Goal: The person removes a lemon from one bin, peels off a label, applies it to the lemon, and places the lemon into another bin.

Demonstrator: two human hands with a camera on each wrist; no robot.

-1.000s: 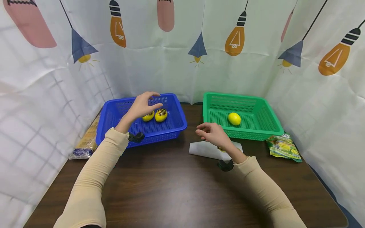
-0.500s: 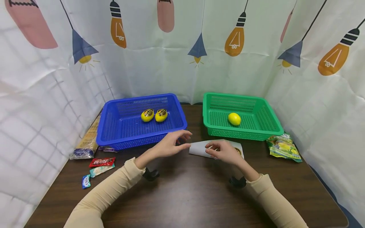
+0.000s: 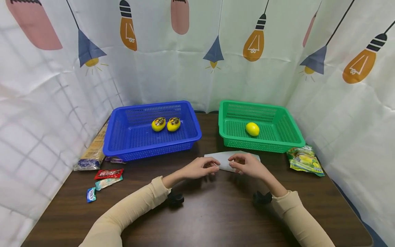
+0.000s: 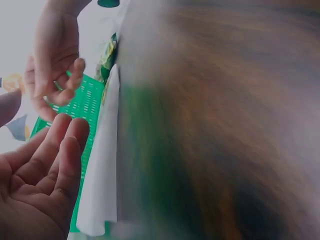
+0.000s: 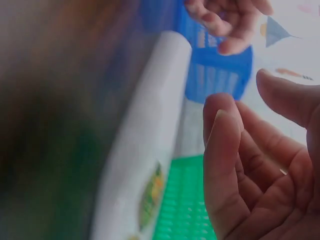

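Observation:
A curled white sheet [image 3: 224, 158] lies on the dark table in front of the baskets. In the right wrist view a green and yellow printed patch [image 5: 151, 196] shows on it. My left hand [image 3: 199, 168] hovers at the sheet's left near corner, fingers loosely bent and holding nothing. Over its right part is my right hand [image 3: 248, 166], likewise bare, thumb and fingertips apart. Two lemons [image 3: 158, 124] with dark gold-patterned stickers sit in the blue basket [image 3: 148, 151]. One plain lemon [image 3: 252, 129] rests in the green basket [image 3: 262, 144].
Small wrapped snacks lie at the left: a red packet [image 3: 108, 174], a pale teal one [image 3: 108, 183] and a small blue one [image 3: 91, 194]. A larger tan package [image 3: 92, 154] stands beside the blue basket. A green and yellow bag [image 3: 305, 160] lies right of the green basket.
My left hand has come from over the blue basket down and right to the white sheet. My right hand has shifted slightly right and down. Both lemons in the blue basket stayed there.

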